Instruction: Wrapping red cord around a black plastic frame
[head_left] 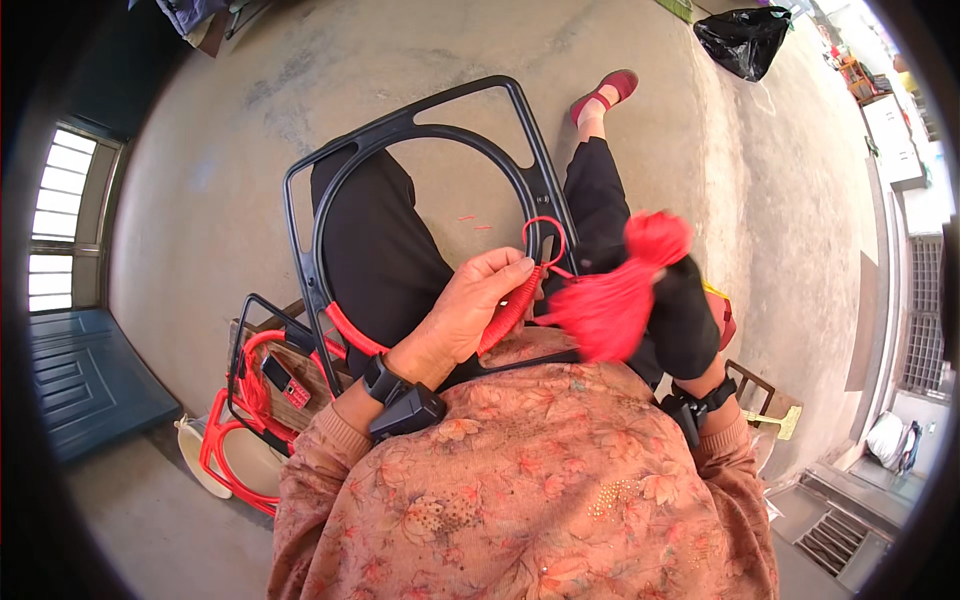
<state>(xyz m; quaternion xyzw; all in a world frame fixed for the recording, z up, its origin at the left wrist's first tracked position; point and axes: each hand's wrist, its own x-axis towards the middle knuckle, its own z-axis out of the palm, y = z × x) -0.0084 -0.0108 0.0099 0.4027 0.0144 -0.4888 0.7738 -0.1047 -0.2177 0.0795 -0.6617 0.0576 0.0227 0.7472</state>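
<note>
Across my lap lies a black frame (530,180) with a round ring inside a squarish outline. Red cord (515,312) is coiled tightly around the ring's lower part. My left hand (478,300) pinches the cord at the ring's right side, where a loose red loop (545,240) stands around the ring. To its right, my right hand (685,320), in a black glove, grips a thick skein of red cord (605,315). The skein is blurred by motion, and the glove's fingertips are partly hidden behind it.
At my left, red-wrapped frames (215,440) and a red phone (287,380) lie on a small wooden seat (250,345). Red scraps (483,228) dot the concrete floor. A black plastic bag (742,42) sits far right, and a blue door (95,375) stands left.
</note>
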